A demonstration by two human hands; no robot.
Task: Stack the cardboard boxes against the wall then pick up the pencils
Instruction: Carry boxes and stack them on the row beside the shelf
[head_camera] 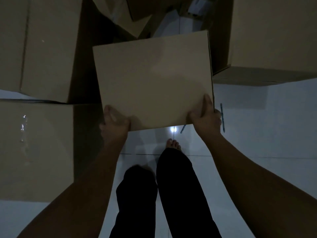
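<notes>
Both hands, left hand [115,123] and right hand [205,115], clamp the flat brown cardboard box [154,79] at its near corners; the thin blue pencils [222,117] lie beside the right one.

Arms outstretched, left hand [115,124] and right hand [206,117] curled, thumbs uppermost

No text, label or number can be read on any cardboard box [154,79]
</notes>
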